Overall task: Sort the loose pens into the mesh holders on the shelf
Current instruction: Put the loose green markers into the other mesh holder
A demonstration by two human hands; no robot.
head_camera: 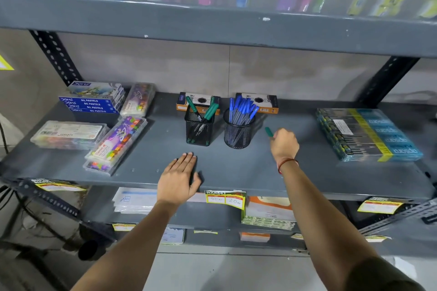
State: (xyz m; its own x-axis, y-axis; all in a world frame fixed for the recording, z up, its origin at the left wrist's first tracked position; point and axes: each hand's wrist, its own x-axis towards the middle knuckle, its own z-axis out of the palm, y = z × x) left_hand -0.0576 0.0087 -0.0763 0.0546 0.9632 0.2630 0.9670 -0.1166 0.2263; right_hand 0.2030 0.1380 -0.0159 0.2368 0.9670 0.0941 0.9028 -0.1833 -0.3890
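Two black mesh holders stand mid-shelf. The square holder (199,130) on the left carries green-capped markers (211,111). The round holder (237,134) beside it is packed with several blue pens (242,108). My right hand (283,143) is closed around a green pen (268,131), whose capped end sticks out to the upper left, just right of the round holder. My left hand (178,179) lies flat and empty on the shelf, fingers pointing toward the square holder.
The grey shelf (236,172) also bears oil pastel boxes (92,104) and clear crayon cases (118,142) at the left, two orange-black boxes (267,101) behind the holders, and a wrapped teal pack (369,134) at the right. An upper shelf edge (212,23) hangs overhead.
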